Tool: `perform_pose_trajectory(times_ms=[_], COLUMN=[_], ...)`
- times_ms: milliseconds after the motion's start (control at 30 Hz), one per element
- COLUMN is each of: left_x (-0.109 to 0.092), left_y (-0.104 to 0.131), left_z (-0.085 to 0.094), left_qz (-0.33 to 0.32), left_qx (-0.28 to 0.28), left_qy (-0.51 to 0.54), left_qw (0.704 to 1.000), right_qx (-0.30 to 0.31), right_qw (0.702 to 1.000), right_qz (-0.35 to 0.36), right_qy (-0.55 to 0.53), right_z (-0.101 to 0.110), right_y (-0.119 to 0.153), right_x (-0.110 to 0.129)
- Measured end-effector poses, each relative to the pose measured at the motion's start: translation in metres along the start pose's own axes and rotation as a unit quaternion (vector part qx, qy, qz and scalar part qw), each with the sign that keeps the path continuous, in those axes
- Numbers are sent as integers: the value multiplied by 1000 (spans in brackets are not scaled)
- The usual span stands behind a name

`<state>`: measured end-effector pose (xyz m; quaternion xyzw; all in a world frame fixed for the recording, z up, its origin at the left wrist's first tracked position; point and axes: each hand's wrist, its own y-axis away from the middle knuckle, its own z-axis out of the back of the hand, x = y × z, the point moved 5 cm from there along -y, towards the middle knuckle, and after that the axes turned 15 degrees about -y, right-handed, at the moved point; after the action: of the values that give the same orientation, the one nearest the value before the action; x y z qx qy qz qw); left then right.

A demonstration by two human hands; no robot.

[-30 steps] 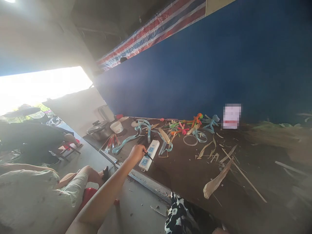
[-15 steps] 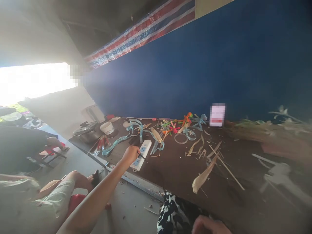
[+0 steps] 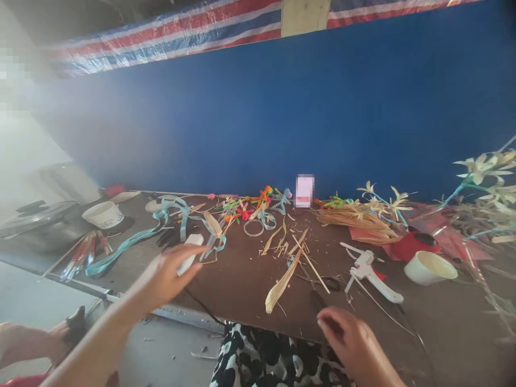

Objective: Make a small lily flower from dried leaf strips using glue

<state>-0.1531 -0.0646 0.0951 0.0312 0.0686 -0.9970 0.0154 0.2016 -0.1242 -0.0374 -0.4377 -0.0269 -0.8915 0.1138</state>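
My left hand (image 3: 171, 274) is over the near left part of the brown table, fingers stretched and thumb apart, holding nothing. Partly hidden behind it lies a white power strip (image 3: 193, 250). A dark cord (image 3: 205, 309) runs from below that hand towards the table's front edge. My right hand (image 3: 357, 341) hovers at the front edge, fingers loosely bent with a gap, nothing seen in them. Just beyond it are dark-handled scissors (image 3: 330, 283) and a dried corn husk (image 3: 280, 290). Further right rests a white glue gun (image 3: 373, 274).
Light blue ribbon (image 3: 129, 247), a lidded pot (image 3: 48, 223) and a white bowl (image 3: 104, 215) occupy the left. Colourful craft flowers (image 3: 245, 209) lie along the back. A paper cup (image 3: 430, 267) and husk flowers (image 3: 481, 169) stand right. Another person's leg (image 3: 32, 344) shows lower left.
The view has swung right. My left hand has let go of the dark cord at the power strip, and its fingers have opened. My right hand has come further into view.
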Motion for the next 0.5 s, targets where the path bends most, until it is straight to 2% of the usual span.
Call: perform_pose_trajectory(times_ms=[33, 67, 167, 233, 367, 500], left_x=[-31, -57, -118, -145, -169, -170], left_y=[5, 8, 7, 0, -8, -4], left_z=[-7, -17, -57, -86, -129, -150], left_qz=[-96, -141, -196, -196, -169, -177], left_qx=[32, 55, 117, 132, 160, 170], left_qy=[25, 50, 61, 34, -23, -34], left_qw=[995, 987, 972, 971, 972, 969], right_qx=[-31, -55, -91, -94, -85, -55], right_qw=[999, 998, 992, 990, 976, 968], right_qz=[-13, -22, -36, -29, -22, -35], right_qy=[12, 26, 75, 105, 198, 244], right_z=[13, 22, 33, 31, 19, 10], right_y=[-5, -11, -32, -47, -73, -87], right_x=[-8, -16, -33, -37, -33, -37])
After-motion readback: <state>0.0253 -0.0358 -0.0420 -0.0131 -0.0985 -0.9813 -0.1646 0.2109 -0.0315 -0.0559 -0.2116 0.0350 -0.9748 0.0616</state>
